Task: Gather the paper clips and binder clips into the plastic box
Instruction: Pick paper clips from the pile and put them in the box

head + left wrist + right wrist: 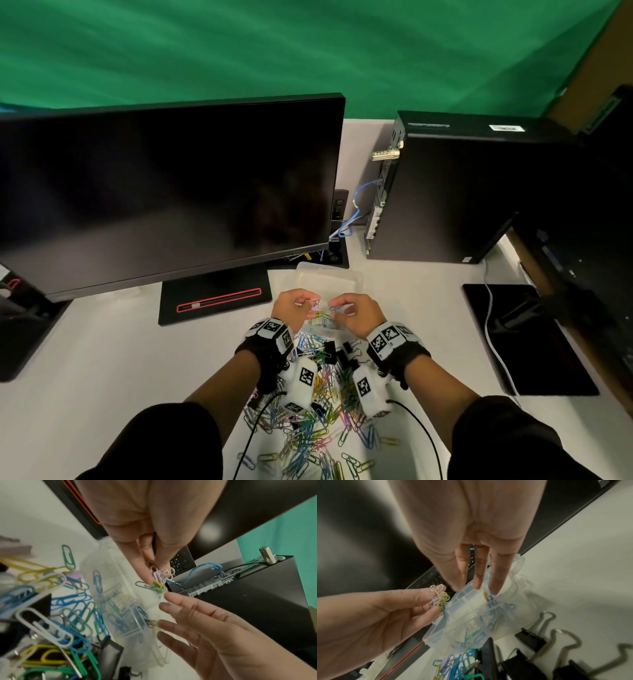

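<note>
The clear plastic box [329, 275] stands open behind a heap of coloured paper clips [308, 431] and black binder clips [330, 353]. My left hand [310, 303] hovers over the box and pinches a small tangle of clips [159, 582] in yellow, green, lilac and white between thumb and fingers. Beside it, my right hand [337, 308] has its fingers [477, 582] straight, their tips at the box rim [467, 599]; its thumb is hidden. Several clips [489, 622] lie inside the box compartments. More binder clips [530, 642] sit just in front of the box.
A dark monitor [164, 192] and its stand base [215, 298] are to the left of the box. A black computer tower [462, 192] stands at the back right, a black pad [524, 339] with a white cable at the right. A keyboard [181, 561] lies behind the box.
</note>
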Available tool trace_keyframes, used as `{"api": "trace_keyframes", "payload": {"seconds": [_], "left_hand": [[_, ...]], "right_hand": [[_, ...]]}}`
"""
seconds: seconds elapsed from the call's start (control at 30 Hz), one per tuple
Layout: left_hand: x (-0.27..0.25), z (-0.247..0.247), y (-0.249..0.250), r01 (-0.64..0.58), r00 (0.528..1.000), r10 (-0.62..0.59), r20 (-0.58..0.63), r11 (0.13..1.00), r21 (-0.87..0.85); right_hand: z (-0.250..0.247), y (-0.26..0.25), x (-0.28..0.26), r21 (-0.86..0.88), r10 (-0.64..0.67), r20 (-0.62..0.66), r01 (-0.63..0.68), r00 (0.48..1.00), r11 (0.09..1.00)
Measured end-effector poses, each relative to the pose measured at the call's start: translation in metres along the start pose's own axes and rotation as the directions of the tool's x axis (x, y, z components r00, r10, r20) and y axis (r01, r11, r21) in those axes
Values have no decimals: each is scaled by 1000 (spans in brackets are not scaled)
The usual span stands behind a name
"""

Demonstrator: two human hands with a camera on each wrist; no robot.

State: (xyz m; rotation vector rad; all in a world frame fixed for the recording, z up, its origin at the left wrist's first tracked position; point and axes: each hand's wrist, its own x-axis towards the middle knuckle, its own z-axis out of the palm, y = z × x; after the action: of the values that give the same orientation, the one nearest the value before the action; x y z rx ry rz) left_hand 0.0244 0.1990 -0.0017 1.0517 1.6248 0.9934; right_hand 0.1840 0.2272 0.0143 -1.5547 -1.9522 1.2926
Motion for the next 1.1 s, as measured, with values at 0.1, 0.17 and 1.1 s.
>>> {"api": "trace_keyframes", "payload": {"seconds": [0.1,0.17,1.1], "left_hand": [[0,6,3,8,1000,-7,17,997,-78],[1,10,5,18,1000,-17,9,994,-111],[9,4,4,78,995,-84,-50,991,-105]], "right_hand": [[3,-2,1,38,-27,-15,27,1000,999],[6,-3,1,73,-37,-50,40,998,996],[1,3,6,337,74,-182,-9,980,941]]}}
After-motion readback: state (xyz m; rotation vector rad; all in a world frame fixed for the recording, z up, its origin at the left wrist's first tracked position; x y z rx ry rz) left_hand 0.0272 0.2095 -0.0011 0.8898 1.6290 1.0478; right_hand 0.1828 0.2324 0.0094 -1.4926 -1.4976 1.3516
